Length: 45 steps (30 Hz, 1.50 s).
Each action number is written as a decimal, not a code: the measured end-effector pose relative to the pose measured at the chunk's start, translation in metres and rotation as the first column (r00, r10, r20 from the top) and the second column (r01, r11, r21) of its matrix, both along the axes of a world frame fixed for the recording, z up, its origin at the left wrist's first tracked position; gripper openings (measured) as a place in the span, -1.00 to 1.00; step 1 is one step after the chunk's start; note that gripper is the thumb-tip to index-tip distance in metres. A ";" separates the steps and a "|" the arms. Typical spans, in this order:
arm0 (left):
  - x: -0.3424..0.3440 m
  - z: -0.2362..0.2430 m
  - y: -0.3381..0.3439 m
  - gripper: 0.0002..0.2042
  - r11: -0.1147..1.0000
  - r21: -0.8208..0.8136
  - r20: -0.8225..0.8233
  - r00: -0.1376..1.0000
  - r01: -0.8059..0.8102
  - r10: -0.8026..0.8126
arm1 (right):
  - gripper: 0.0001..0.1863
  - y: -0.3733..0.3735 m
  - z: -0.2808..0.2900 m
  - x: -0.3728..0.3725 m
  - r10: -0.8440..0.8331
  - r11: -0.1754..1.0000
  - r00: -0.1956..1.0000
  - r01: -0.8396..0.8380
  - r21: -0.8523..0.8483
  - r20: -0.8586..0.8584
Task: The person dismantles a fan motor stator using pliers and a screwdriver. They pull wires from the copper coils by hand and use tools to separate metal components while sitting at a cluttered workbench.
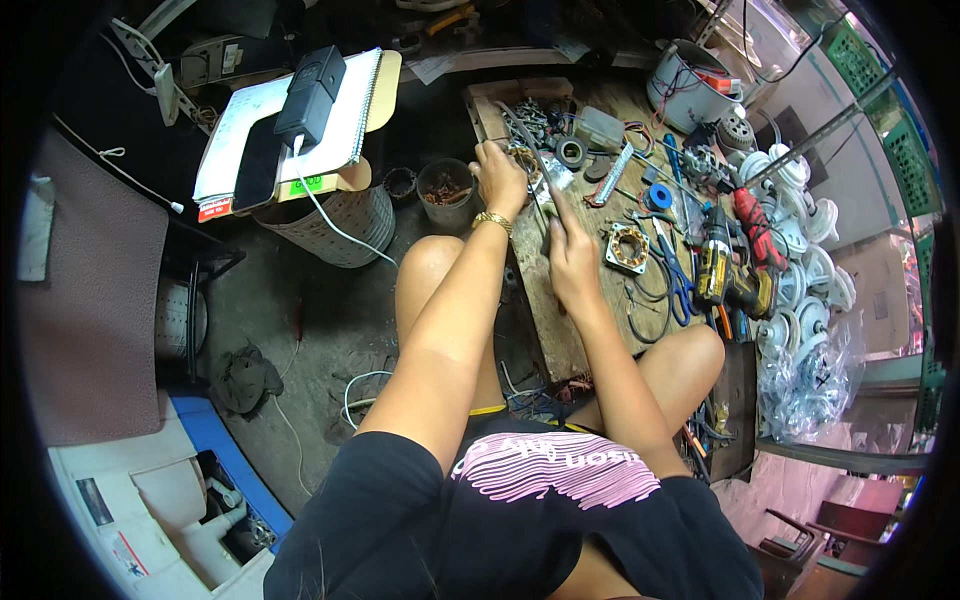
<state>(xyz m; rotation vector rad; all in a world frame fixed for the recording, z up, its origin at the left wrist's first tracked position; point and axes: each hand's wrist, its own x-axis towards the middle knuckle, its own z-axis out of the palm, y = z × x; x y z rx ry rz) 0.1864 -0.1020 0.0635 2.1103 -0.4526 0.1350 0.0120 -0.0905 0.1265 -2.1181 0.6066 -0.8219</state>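
My left-hand fingers (492,160) are pinching a copper coil (522,152) steady at upper centre; right-hand fingers (560,222) are closing round a metal tool (540,165) on the bench (560,330).

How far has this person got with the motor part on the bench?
Hard to say exactly. One square motor stator already lies set aside on the wooden workbench. In hand: the left hand holds a copper-wound part down while the right hand grips a long tool pointed at it. A pile of white fan parts waits on the right, and a cordless drill lies unused.
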 end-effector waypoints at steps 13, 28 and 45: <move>0.001 0.011 -0.011 -0.75 0.999 0.051 -0.056 0.998 0.019 -0.017 | -0.55 -0.048 -0.029 0.020 0.028 0.983 0.973 0.015 -0.185 0.227; 0.010 -0.001 -0.004 -0.70 0.996 0.083 0.008 1.000 0.029 -0.030 | -0.49 -0.029 0.001 0.026 -0.004 1.000 0.999 0.004 -0.004 -0.032; -0.007 0.003 0.000 -0.76 0.997 0.063 0.005 0.999 0.044 -0.045 | -0.49 0.014 0.000 -0.050 -0.020 1.000 0.999 0.021 0.015 -0.047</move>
